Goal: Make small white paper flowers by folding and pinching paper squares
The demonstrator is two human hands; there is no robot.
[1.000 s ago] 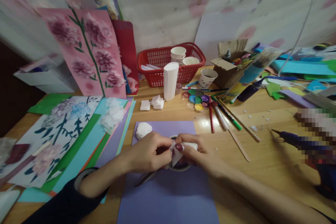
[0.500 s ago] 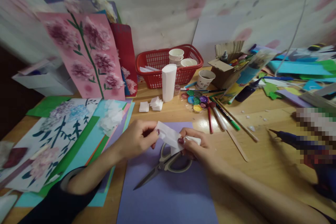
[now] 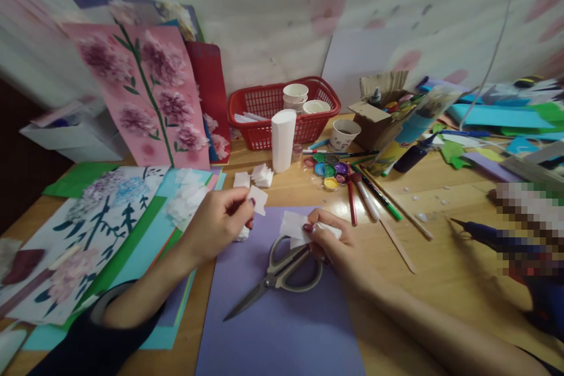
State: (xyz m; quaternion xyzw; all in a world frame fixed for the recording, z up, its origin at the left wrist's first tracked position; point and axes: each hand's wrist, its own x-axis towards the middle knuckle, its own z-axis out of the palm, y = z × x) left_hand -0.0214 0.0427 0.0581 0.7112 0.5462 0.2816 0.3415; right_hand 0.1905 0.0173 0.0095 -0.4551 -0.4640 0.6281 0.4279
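Note:
My left hand [image 3: 222, 220] pinches a small piece of white tissue paper [image 3: 259, 201] between thumb and forefinger. Farther right, my right hand [image 3: 330, 238] is closed on a folded strip of white tissue paper [image 3: 293, 225], whose loose end sticks out leftward. Grey-handled scissors [image 3: 272, 279] lie below that strip on a purple sheet [image 3: 282, 329], blades pointing to the lower left. Small white squares [image 3: 262, 175] are stacked beyond my left hand, near an upright white paper roll [image 3: 283, 141]. More white paper peeks out beneath my left fingers, mostly hidden.
A red basket [image 3: 253, 129] with paper cups stands against the wall. Paint pots [image 3: 330, 169], brushes, pens and a wooden stick [image 3: 399, 247] lie to the right, with a glue gun [image 3: 489, 235] beyond. Flower pictures [image 3: 145, 94] and coloured sheets [image 3: 167, 329] fill the left side.
My left hand has drawn away leftward with a small tissue piece, now apart from the strip. The right hand still holds the strip, nearly in the same place.

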